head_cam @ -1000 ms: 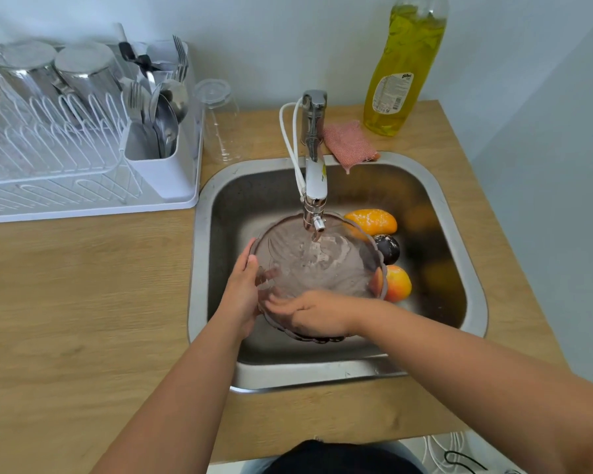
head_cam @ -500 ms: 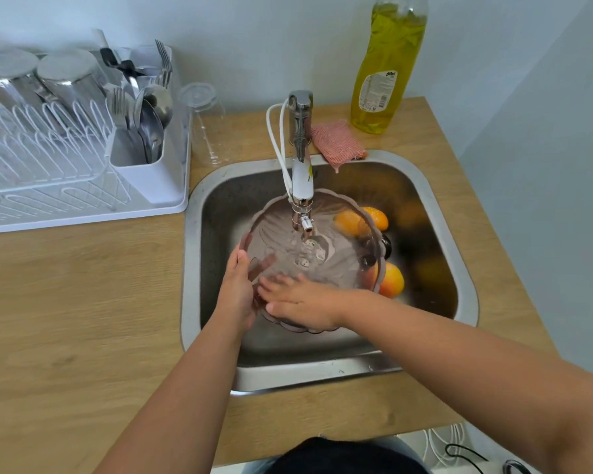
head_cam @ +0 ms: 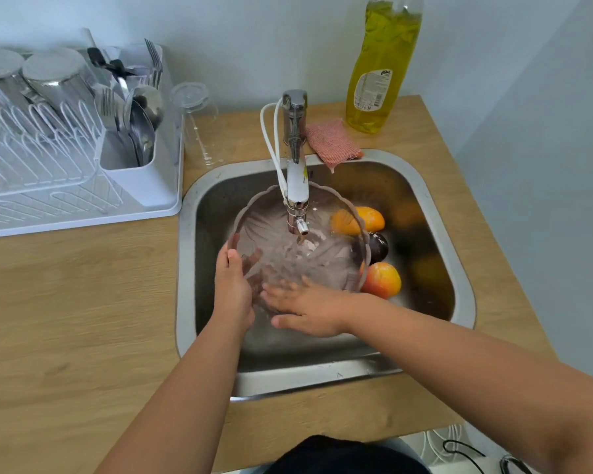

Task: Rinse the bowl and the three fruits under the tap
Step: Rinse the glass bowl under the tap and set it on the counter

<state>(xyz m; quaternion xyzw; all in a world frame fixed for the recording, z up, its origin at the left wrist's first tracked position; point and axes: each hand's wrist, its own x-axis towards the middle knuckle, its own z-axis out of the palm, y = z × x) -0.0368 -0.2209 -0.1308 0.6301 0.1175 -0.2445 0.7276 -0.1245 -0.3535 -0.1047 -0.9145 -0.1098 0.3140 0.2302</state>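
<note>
A clear scalloped glass bowl (head_cam: 326, 203) is tilted under the running tap (head_cam: 297, 186) in the steel sink (head_cam: 435, 213), and water splashes inside it. My left hand (head_cam: 231, 289) grips the bowl's left rim, thumb inside. My right hand (head_cam: 305, 309) lies with fingers spread flat on the bowl's near inner wall. Three fruits lie on the sink floor right of the bowl: an orange (head_cam: 370, 218), a dark plum (head_cam: 379, 246) and a red-yellow peach (head_cam: 384, 280).
A white dish rack (head_cam: 83, 186) with cups and cutlery stands at the left on the wooden counter (head_cam: 65, 319). An upturned clear glass (head_cam: 199, 121), a pink sponge cloth (head_cam: 332, 142) and a yellow dish soap bottle (head_cam: 380, 63) stand behind the sink.
The bowl has tipped more toward the tap. My right hand has slid from the near rim into the bowl with fingers spread. The camera has shifted slightly.
</note>
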